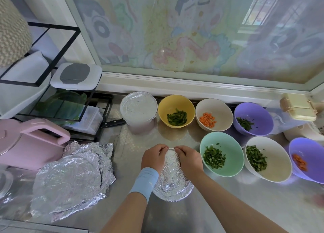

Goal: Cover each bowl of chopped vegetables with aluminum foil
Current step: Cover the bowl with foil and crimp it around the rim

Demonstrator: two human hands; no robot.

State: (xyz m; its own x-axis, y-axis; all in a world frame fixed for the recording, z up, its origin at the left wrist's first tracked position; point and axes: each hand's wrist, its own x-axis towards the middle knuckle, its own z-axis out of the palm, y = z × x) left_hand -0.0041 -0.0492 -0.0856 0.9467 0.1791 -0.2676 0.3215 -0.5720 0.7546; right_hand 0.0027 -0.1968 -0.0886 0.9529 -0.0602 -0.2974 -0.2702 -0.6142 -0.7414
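A bowl wrapped in foil (172,178) stands on the steel counter right in front of me. My left hand (152,158) and my right hand (188,160) both pinch the foil at the bowl's far rim, fingers curled over the edge. Behind it a second foil-covered bowl (138,106) stands at the back. Open bowls hold vegetables: yellow (176,110) and mint (221,156) with green pieces, cream (213,113) with carrot, purple (253,118) with greens, white (267,160) with greens, and purple (307,160) with carrot at the right edge.
Several crumpled foil sheets (71,178) lie stacked on the counter to the left. A pink pot (29,141) and a black wire rack (57,85) with containers stand further left. A knife (113,122) lies beside the rack. A cream box (298,109) sits far right.
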